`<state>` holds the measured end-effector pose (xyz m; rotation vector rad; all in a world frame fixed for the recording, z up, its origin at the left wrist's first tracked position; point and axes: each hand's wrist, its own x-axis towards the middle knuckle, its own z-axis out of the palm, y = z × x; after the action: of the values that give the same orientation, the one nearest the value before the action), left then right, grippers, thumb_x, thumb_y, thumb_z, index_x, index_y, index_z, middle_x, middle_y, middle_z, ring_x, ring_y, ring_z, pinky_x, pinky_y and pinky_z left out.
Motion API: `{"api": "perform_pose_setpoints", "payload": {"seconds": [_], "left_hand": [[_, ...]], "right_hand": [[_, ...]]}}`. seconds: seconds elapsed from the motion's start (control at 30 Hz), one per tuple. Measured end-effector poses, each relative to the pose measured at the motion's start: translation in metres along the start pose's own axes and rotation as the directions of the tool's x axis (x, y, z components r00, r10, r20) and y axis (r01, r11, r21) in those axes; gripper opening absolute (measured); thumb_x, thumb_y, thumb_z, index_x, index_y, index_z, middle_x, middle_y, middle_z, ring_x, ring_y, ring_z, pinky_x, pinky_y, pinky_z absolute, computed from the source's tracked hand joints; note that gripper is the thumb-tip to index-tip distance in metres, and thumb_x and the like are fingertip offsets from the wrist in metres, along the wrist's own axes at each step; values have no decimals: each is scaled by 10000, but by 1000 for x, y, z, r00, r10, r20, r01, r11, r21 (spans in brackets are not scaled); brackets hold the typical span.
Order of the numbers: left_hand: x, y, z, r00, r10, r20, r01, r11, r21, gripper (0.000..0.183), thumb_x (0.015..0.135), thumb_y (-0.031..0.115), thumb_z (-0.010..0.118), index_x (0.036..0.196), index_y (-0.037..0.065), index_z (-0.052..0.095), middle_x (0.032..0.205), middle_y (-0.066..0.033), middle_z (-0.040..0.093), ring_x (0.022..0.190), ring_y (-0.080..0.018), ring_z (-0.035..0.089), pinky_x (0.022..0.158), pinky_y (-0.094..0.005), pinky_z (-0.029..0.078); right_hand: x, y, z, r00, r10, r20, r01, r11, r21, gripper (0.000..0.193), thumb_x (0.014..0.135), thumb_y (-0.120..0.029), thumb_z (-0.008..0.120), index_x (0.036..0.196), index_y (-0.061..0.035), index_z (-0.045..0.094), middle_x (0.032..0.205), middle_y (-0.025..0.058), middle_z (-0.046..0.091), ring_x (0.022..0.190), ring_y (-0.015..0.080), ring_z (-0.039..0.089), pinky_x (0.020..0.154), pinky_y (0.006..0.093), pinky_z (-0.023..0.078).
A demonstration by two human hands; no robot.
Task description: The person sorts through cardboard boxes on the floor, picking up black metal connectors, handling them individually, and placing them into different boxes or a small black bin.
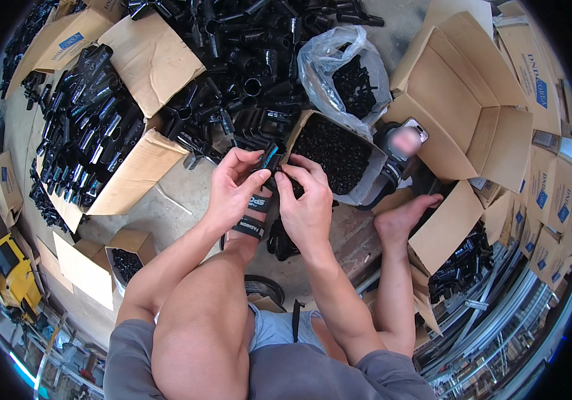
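Note:
In front of me, my left hand (pixel 234 183) grips a glossy black tubular part (pixel 271 157) between thumb and fingers. My right hand (pixel 307 200) is closed in a pinch at the part's right side; whatever lies between its fingertips is too small and dark to make out. Just beyond my right hand, a lined carton (pixel 291 141) holds many small black pieces (pixel 331 157). A clear plastic bag (pixel 313 63) with more small black pieces (pixel 354 85) stands behind it. Black tubular parts (pixel 253 63) lie heaped on the floor past my hands.
At the left, a carton (pixel 136 177) is packed with black tubes (pixel 89 133). An open carton (pixel 433 87) stands at the far right, beside a phone (pixel 414 127). A small box (pixel 141 243) sits near my left elbow. Metal tubes (pixel 486 327) lie at the lower right.

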<state>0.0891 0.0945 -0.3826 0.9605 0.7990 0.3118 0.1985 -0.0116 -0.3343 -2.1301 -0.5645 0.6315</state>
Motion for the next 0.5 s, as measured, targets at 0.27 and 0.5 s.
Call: {"api": "perform_pose_setpoints", "payload": {"seconds": [0.27, 0.5], "left_hand": [[1, -2, -3, 1000, 11, -8, -11, 1000, 8, 263, 960, 17, 725, 1178, 6, 577, 1217, -113, 680, 1062, -138, 668, 766, -304, 646], [1, 2, 0, 1000, 15, -17, -14, 1000, 10, 255, 963, 14, 722, 1177, 5, 584, 1156, -93, 705, 1045, -123, 671, 795, -288, 625]], "right_hand": [[5, 6, 3, 996, 93, -16, -89, 982, 168, 185, 872, -121, 789, 1014, -6, 758, 1181, 181, 712, 1099, 328, 693, 965, 409, 541], [5, 6, 0, 999, -26, -19, 27, 999, 31, 195, 872, -138, 796, 1010, -12, 745, 1194, 178, 698, 1124, 344, 660, 980, 427, 525]]}}
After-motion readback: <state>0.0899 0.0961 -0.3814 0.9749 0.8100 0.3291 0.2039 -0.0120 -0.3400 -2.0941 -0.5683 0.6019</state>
